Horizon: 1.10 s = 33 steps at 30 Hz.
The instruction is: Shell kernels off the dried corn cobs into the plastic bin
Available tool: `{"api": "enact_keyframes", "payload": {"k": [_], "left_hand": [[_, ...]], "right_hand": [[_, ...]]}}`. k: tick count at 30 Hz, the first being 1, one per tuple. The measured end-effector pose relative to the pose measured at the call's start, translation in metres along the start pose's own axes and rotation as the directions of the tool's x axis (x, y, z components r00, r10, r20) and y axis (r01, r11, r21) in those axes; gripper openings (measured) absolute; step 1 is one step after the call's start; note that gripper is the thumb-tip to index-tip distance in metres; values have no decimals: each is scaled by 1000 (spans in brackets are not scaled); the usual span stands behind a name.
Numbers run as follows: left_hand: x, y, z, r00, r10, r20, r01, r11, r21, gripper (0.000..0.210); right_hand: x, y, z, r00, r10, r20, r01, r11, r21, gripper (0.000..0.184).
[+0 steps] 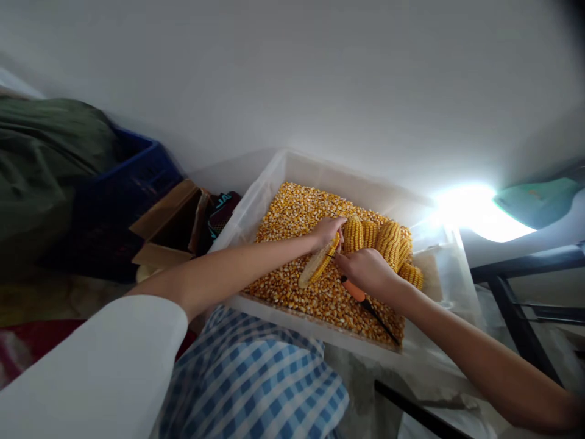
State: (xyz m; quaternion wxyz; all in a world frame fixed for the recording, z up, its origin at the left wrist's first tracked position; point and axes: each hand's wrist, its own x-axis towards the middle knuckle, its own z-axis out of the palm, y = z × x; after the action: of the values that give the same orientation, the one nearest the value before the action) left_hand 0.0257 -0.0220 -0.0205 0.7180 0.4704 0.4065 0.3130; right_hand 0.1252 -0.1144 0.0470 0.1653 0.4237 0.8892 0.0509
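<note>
Cob (pixel 315 266): partly bare, held tilted over kernels (pixel 292 210) in the tub (pixel 320 175), presumably so loose grains are caught.
Left hand (pixel 326 234): clamped on the cob's upper end, apparently for steadiness.
Right hand (pixel 365 268): curled against the cob; grip cannot be told.
Orange-handled tool (pixel 353 290): seen below right hand.

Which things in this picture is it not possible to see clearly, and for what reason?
All in the head view:
- Right hand's full grip beside the corn cob: hidden by the hand itself.
- Cardboard box's bottom: dark shadow.
- Green cover: cut by left edge.
</note>
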Motion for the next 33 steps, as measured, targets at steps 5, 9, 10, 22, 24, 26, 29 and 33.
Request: {"api": "enact_keyframes", "payload": {"k": [5, 9, 10, 22, 24, 26, 29, 33], "left_hand": [[6, -7, -1, 997, 32, 74, -30, 999, -27, 44], [8, -7, -5, 999, 24, 36, -21, 997, -71, 42], [7, -7, -7, 1000, 18, 18, -17, 996, -83, 41], [1, -1, -8, 999, -42, 0, 42, 992, -118, 37], [2, -2, -9, 999, -41, 8, 42, 991, -128, 36], [4, -3, -9, 999, -45, 22, 47, 991, -125, 36], [5, -4, -10, 997, -66, 28, 69, 992, -104, 36], [2, -2, -9, 997, -80, 10, 81, 991, -107, 35]], "right_hand": [[-3, 6, -8, 1000, -14, -13, 14, 1000, 2, 15], [-7, 3, -14, 1000, 11, 7, -11, 1000, -3, 16], [-8, 3, -15, 1000, 21, 10, -21, 1000, -5, 16], [-3, 8, -7, 995, 95, 15, -95, 995, -20, 24], [-2, 7, -7, 995, 97, 5, -97, 995, -24, 24], [-2, 8, -7, 994, 107, 1, -107, 994, -27, 24], [-2, 9, -5, 993, 121, 1, -121, 992, -28, 26], [-2, 10, -2, 993, 116, -4, -116, 993, -26, 30]]}}
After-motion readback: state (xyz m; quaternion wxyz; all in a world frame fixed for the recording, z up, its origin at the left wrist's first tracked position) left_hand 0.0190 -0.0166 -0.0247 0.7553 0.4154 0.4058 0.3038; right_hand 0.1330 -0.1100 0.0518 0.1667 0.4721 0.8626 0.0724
